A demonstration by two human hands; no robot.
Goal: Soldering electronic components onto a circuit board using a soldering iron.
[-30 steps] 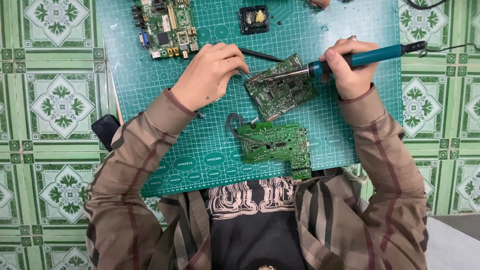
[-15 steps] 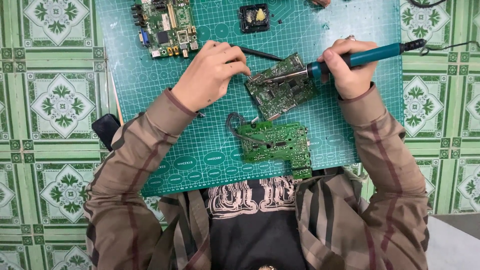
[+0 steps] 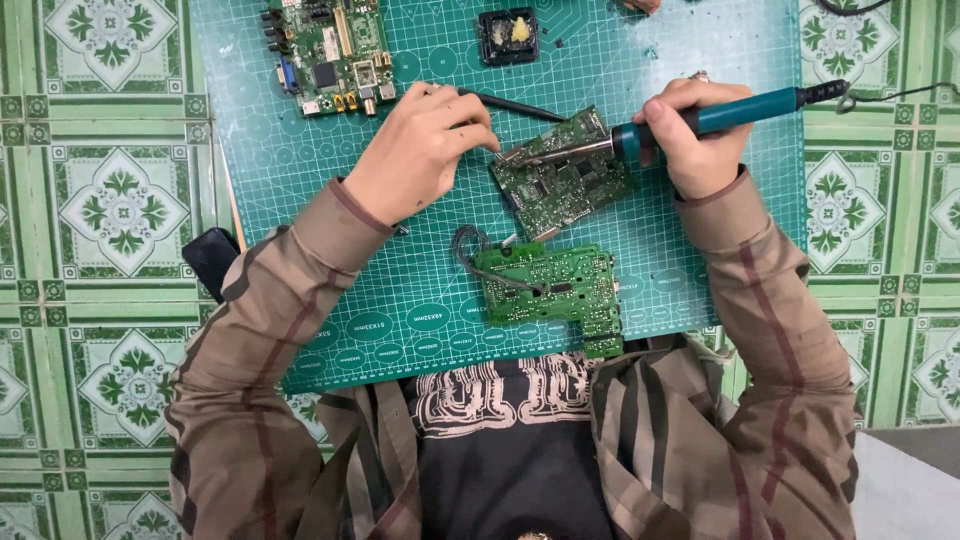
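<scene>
The right hand (image 3: pixel 700 140) grips the soldering iron (image 3: pixel 690 122) fully closed, lying nearly level, tip pointing left onto the circuit board (image 3: pixel 562 178); the left hand (image 3: pixel 425 150) pinches something unclear.

Soldering iron (image 3: pixel 700 118) tip: hidden where it meets the circuit board (image 3: pixel 562 177).
Left hand (image 3: pixel 425 150) fingertips: curled under, possibly pinching solder wire, too thin to tell.
Top-left board (image 3: pixel 330 55): cut off by upper edge.
</scene>
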